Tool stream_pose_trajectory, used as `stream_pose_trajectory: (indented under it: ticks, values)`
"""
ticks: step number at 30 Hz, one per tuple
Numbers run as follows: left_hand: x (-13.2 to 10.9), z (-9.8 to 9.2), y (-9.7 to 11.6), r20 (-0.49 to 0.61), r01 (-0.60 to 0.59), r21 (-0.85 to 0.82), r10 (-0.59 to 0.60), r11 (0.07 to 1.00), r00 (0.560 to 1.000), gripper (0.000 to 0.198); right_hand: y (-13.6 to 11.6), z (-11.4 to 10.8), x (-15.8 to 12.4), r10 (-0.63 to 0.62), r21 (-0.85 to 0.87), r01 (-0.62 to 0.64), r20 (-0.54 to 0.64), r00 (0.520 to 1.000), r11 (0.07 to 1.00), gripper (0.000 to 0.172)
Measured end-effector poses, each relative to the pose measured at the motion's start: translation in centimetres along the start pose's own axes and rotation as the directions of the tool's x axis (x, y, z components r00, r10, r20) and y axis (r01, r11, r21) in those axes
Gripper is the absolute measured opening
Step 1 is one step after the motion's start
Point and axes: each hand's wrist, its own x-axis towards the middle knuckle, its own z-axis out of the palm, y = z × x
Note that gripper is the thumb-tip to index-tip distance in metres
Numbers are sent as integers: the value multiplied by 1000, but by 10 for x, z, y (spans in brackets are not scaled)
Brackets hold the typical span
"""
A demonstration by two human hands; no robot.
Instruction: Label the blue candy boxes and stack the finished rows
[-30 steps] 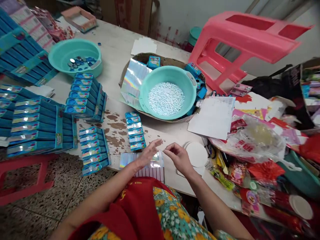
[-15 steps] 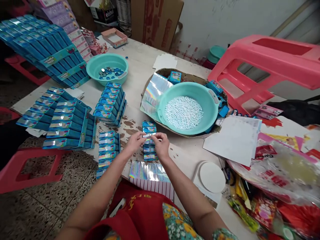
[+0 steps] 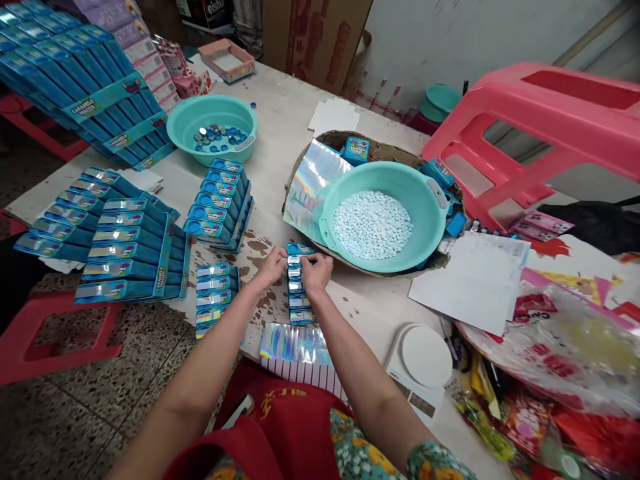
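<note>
A short row of small blue boxes [image 3: 302, 315] lies on the table in front of me, with shiny strips on several tops. My left hand [image 3: 273, 268] is closed in a pinch at the left end of a silvery sticker strip [image 3: 295, 261] near the far end of this row. From the other side, my right hand [image 3: 317, 273] pinches at the strip's right end, its fingertips against the box top. The fingers partly hide the strip and the box below. Nearer to me, a holographic sticker sheet [image 3: 293, 342] lies at the table edge.
A teal basin [image 3: 420, 230] of pale pellets sits in a cut-down carton. Another teal basin [image 3: 180, 137] holds blue and silver discs. Stacked blue box displays [image 3: 173, 267] stand left. A white scale [image 3: 425, 357], paper sheets [image 3: 470, 280] and an upturned pink stool [image 3: 460, 120] are right.
Both hands have moved slightly up the row to a box farther from me. The strip between my fingers now lies near that box's top. The camera view has shifted a little.
</note>
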Motion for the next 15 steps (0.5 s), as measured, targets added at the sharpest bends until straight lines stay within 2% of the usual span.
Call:
stream_pose_trajectory:
  ticks: [1,3,6,9,11,13,15]
  values:
    - [0,3,-1,7,63,-33,-63,997,998,9,0,0,1,12,-21,-12,4,1000,1000,12]
    - [-3,10,-2,-18,162,17,-161,987,987,10,-1,-2,2,35,-46,-34,13,999,998,15]
    - [-14,20,0,-95,212,171,-198,962,976,11,-1,-4,4,50,-51,-48,40,998,998,22]
    - [-31,26,5,-153,110,379,-55,919,987,24,0,-7,7,8,27,-10,88,996,1000,19]
    - [-46,23,6,-117,26,572,50,820,992,32,3,-15,8,-28,96,16,126,992,995,19]
    - [-62,13,3,-39,-9,695,50,719,998,33,12,-33,5,-62,167,31,185,981,986,22]
    - [-84,5,-4,25,-5,745,-19,667,1000,28,30,-62,-5,-125,243,63,247,961,968,26]
